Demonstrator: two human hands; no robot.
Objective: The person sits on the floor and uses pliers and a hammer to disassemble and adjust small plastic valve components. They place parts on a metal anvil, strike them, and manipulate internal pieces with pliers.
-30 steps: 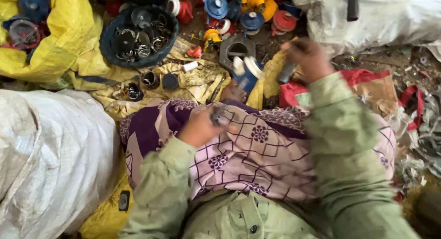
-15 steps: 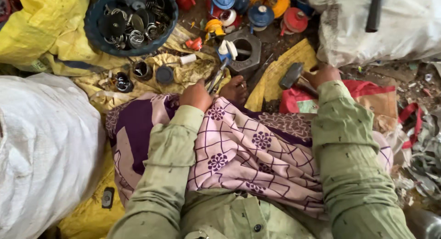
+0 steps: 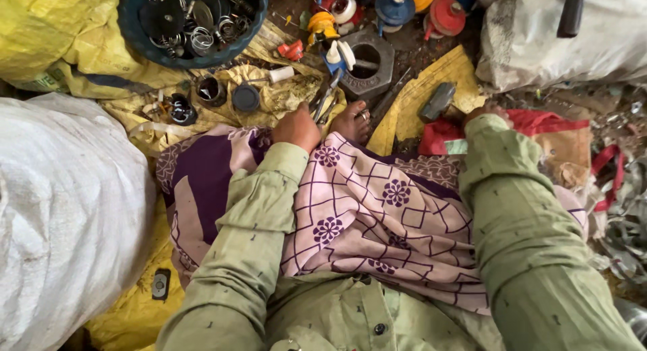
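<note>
Two hands low over cluttered ground. Left hand [image 3: 297,127] closed around slim grey metal pliers-like tool [image 3: 326,100], tool tips pointing far, toward grey hexagonal metal block with round hole [image 3: 367,62]. Bare foot [image 3: 352,122] just right of left hand. Right hand [image 3: 486,112] mostly hidden behind green sleeve [image 3: 512,189]; grip cannot tell; dark grey hammer head [image 3: 437,101] just left of it, on yellow sheet [image 3: 431,81]. Dark blue round basin of metal rings [image 3: 195,24] far left.
</note>
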